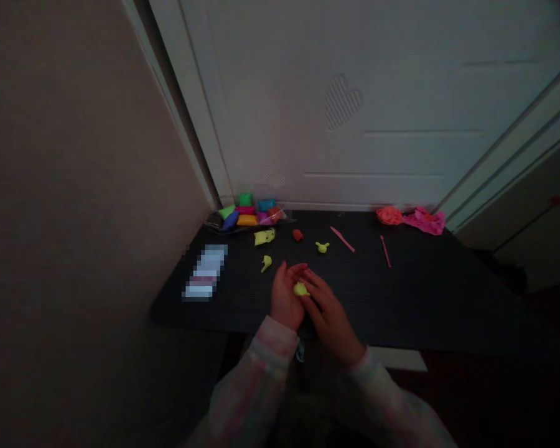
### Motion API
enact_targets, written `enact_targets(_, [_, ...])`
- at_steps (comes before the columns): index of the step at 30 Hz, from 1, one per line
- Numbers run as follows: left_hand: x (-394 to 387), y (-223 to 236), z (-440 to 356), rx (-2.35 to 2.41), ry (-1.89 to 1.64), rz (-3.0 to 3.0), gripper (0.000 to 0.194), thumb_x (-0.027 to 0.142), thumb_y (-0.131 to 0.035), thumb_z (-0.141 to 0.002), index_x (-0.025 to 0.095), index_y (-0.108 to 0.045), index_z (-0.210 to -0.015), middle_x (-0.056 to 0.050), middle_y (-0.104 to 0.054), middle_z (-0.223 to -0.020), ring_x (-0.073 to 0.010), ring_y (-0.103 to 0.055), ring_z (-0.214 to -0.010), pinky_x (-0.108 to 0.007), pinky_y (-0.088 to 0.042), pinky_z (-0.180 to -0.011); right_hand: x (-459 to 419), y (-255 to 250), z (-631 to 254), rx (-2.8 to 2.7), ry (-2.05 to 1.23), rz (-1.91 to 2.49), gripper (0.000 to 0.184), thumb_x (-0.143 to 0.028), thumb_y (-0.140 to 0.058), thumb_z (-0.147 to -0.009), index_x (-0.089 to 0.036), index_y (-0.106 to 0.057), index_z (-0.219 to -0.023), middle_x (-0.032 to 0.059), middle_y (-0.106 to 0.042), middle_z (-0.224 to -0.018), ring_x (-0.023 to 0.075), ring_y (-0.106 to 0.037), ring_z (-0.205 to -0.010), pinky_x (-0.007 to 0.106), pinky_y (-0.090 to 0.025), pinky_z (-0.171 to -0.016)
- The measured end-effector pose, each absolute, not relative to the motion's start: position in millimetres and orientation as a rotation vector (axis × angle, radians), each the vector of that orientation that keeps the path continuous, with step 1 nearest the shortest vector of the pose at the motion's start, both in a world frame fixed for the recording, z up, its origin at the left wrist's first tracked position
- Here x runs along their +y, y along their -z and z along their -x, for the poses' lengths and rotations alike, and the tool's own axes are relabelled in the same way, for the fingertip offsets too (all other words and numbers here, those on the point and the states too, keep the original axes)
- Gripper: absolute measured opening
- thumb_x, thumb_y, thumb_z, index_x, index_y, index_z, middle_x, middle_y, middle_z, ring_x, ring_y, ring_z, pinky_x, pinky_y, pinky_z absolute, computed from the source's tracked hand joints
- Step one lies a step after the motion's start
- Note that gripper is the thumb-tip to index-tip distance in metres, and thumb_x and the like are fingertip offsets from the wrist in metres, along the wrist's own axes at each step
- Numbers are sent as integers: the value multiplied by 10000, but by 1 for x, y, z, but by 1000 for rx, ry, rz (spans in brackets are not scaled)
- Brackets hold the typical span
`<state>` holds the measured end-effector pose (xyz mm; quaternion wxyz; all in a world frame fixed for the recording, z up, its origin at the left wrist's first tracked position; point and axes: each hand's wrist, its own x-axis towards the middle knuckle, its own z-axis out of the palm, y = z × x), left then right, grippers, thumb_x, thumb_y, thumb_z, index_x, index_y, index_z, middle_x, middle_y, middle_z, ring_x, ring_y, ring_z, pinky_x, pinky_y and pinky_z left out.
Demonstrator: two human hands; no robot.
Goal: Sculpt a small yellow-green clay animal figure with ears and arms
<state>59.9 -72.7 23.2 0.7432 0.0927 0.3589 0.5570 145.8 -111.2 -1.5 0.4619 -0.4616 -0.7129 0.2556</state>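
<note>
A small lump of yellow modelling clay lies between my two hands above the front of the dark table. My left hand is cupped around it, palm turned up. From the right, the fingers of my right hand bend over and press against the same lump. Just beyond my hands are a curved yellow clay piece and a yellow clay head with two ears. Farther back sit a red clay lump and an opened yellow clay packet.
A clear bag of colourful clay packets lies at the back left of the black table. A blurred-out bright phone-like rectangle is at left. Two pink modelling tools, a knife and a stick, lie right of centre. Pink crumpled items are behind.
</note>
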Motion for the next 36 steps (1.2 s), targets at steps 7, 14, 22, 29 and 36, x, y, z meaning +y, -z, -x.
enact_targets(7, [-82, -24, -71, 870, -1247, -295, 269, 385, -465, -742, 126, -539, -751, -14, -556, -644, -91, -539, -545, -232, -427, -575, -111, 4, -144, -1664, -393, 1344, 273, -243, -465, -785, -239, -555, -1043, 101, -337, -1260, 253, -329, -1170, 493, -296, -946])
enact_targets(14, [-74, -22, -68, 842, -1299, -303, 416, 471, -395, -763, 164, -309, -497, 82, -241, -362, -21, -223, -308, -169, -176, -355, -117, -4, -145, -1595, -491, 1264, 356, -212, -547, -710, -202, -466, -1057, 103, -347, -1177, 231, -357, -1134, 426, -333, -937])
enact_targets(22, [-74, -18, -68, 748, -1177, -284, 398, 458, -341, -782, 181, -268, -505, 88, -194, -342, -30, -159, -261, -173, -128, -314, -114, 6, -150, -1382, -625, 1186, 238, -256, -440, -793, -221, -485, -1024, 92, -417, -1155, 206, -430, -1070, 387, -415, -850])
enact_targets(29, [-79, -21, -71, 820, -1180, -320, 194, 304, -450, -775, 175, -502, -910, -15, -589, -777, -82, -574, -652, -196, -446, -601, -117, 1, -146, -1670, -469, 1149, 328, -202, -394, -812, -231, -450, -1134, 77, -464, -1206, 203, -381, -1157, 468, -234, -1003])
enact_targets(36, [-88, -32, -60, 799, -965, -498, 483, 520, -361, -763, 215, -429, -1132, -98, -499, -1171, -176, -505, -1034, -307, -407, -851, -114, 2, -146, -1553, -651, 1167, 303, -224, -375, -826, -200, -495, -1103, 81, -529, -1140, 170, -465, -1078, 368, -346, -946])
